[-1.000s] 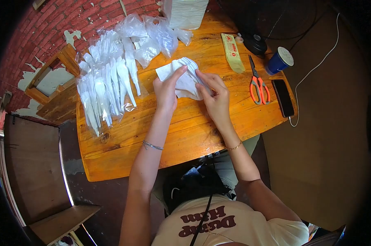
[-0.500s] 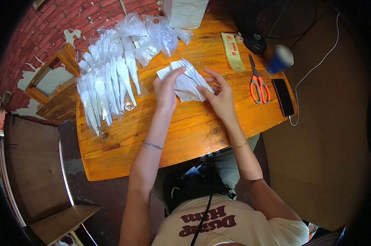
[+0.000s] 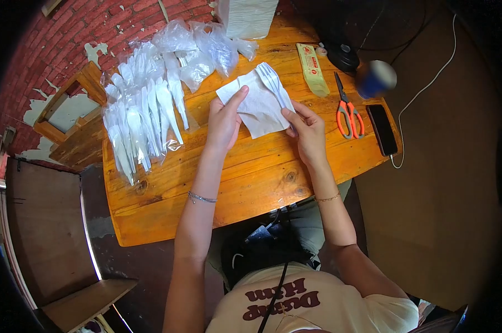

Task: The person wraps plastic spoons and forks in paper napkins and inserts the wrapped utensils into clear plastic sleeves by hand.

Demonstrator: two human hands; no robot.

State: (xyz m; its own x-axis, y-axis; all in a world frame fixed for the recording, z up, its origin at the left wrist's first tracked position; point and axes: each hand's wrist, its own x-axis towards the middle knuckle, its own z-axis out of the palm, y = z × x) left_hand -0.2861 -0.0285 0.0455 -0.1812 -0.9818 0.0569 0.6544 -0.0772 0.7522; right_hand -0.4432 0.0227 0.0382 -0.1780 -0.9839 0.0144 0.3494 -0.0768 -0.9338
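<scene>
My left hand (image 3: 227,119) pinched a white, creased napkin (image 3: 256,111). My right hand (image 3: 307,130) gripped napkin and pale fork (image 3: 272,82).

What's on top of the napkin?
A fork lies along one edge of the napkin; the right hand covers part of its handle. What is beneath the napkin is hidden.

Near tabletop (image 3: 251,177) open; cutlery bags (image 3: 150,114) left, scissors (image 3: 344,102) right.
</scene>
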